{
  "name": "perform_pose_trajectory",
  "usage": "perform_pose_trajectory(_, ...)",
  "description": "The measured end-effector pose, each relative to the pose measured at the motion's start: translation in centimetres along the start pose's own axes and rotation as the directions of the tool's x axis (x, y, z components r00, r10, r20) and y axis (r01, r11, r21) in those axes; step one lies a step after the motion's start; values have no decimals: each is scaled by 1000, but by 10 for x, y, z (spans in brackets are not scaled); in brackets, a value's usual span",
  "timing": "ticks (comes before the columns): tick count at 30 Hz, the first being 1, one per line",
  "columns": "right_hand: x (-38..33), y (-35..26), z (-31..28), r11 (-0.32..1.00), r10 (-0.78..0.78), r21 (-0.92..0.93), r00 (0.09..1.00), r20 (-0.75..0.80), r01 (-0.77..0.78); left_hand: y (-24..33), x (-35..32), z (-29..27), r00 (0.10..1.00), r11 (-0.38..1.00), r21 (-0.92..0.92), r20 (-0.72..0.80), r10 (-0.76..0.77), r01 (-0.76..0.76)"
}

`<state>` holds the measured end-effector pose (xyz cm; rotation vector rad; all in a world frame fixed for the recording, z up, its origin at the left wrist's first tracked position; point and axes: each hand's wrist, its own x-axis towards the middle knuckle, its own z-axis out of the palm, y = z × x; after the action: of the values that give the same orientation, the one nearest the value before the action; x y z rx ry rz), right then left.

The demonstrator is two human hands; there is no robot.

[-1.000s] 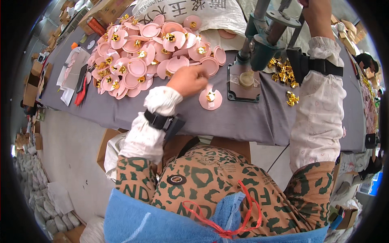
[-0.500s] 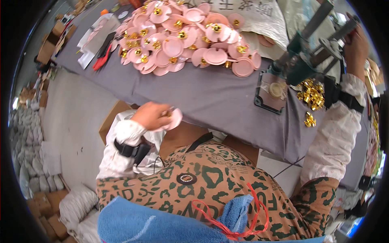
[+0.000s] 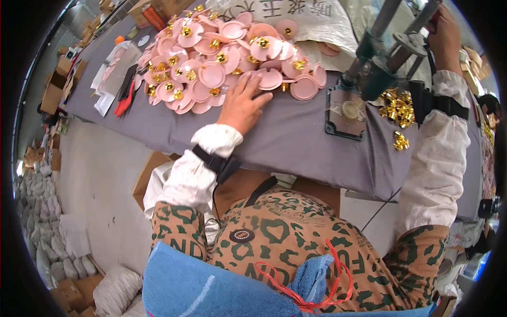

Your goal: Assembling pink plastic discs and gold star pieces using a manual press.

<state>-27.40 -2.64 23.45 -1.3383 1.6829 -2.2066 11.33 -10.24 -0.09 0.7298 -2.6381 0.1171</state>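
Observation:
My left hand [image 3: 244,105] reaches onto the near edge of a heap of pink plastic discs [image 3: 211,75], its fingers spread and the fingertips at the discs. Many of the discs carry small gold metallic pieces. On the right, my right hand [image 3: 447,38] is raised and wrapped round the handle of a green hand press [image 3: 376,79]; the palm side is hidden. Below the press head, a round pale die [image 3: 350,110] sits on the base plate. Beside it lies a pile of gold metallic pieces [image 3: 397,108], with one small clump [image 3: 401,141] apart from it.
A red-and-black tool [image 3: 125,95] and a white bag [image 3: 112,74] lie left of the heap on the grey tablecloth [image 3: 285,137]. A white woven sack [image 3: 322,26] lies behind. An open cardboard box [image 3: 150,177] stands below the table's front edge.
My left hand held a pink disc over the white bag by my lap; now it has moved up to the heap without that disc. My right hand stays at the press handle.

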Motion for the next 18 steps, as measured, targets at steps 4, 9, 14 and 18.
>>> perform_pose_trajectory(4,-5,-4,-2,995,5,104,1000,13,-7,-12,27,22,993,995,-2,-58,100,-100)
perform_pose_trajectory(9,18,27,-27,985,39,171,995,-92,-23,49,36,16,953,727,-670,-102,-287,147)
perform_pose_trajectory(14,12,17,-13,979,13,202,998,-67,1,117,66,79,929,212,-951,143,-341,224)
perform_pose_trajectory(18,11,22,-12,981,6,193,999,-35,1,150,90,104,925,339,-925,33,-378,172)
